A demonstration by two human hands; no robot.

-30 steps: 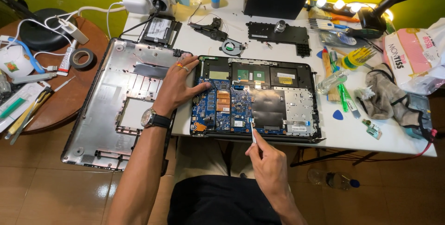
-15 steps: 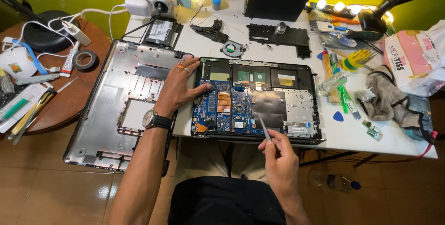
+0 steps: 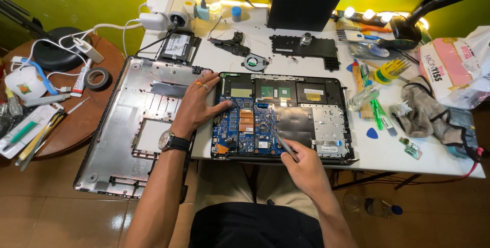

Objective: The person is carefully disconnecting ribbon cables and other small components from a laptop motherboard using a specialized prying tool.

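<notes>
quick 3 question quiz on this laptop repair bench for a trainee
1. True or false: the left hand rests on the opened laptop.
2. What does the right hand hold? A) tweezers B) a roll of tape C) a blue pick
3. What lies to the left of the laptop, under the left forearm?

Key:
1. True.
2. A, thin metal tweezers with tips over the blue circuit board.
3. The grey bottom cover.
</notes>
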